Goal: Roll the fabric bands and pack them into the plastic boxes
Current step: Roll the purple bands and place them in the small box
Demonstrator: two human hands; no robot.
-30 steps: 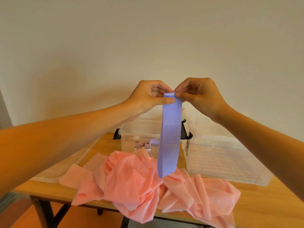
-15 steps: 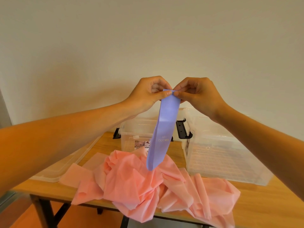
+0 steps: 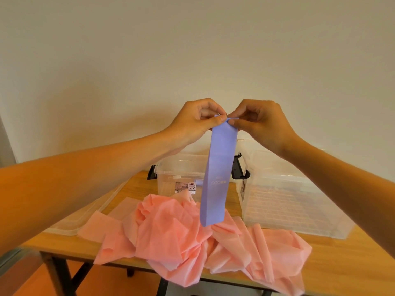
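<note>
Purple band [image 3: 218, 178] hung in air above pink fabric heap [image 3: 171, 236] on tabletop [image 3: 342, 263]. Grips of left hand [image 3: 192, 122] and right hand [image 3: 259, 122] each pinched its top edge. Clear boxes [image 3: 288, 199] stood behind.

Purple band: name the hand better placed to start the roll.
Probably the right hand: the top of the purple band curls over in its pinch, while the left hand only pinches the other corner.

Your left hand [image 3: 196, 122] and right hand [image 3: 261, 124] are raised side by side, fingertips almost meeting. Each has its fingers curled and pinches the top edge of the flat lilac fabric band [image 3: 220, 167]. Both bare forearms stretch forward and converge.
</note>
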